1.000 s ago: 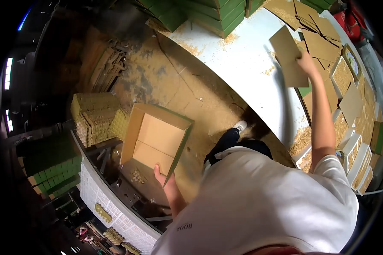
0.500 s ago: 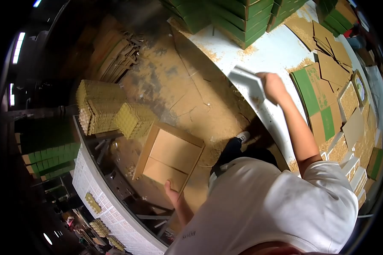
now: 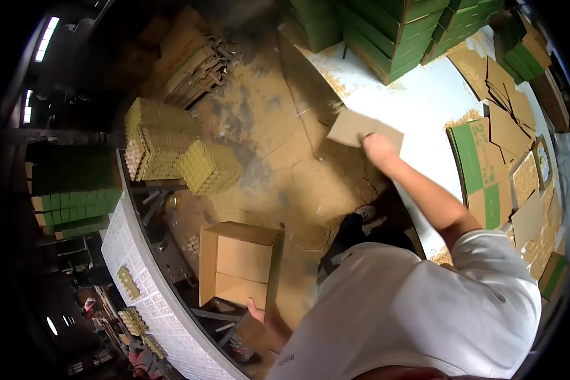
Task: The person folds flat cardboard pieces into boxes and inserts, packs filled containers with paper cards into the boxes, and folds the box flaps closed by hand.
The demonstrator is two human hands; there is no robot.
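Your left hand (image 3: 258, 310) clasps the box (image 3: 242, 258), fingers hidden behind it. Your right hand (image 3: 381, 149) pinches a cardboard sheet (image 3: 353, 125) near the white table's (image 3: 421, 123) edge, floor (image 3: 285, 193) between them.

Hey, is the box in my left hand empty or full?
Empty: the box in your left hand has its open side facing you, and only its bare bottom and sides show inside.
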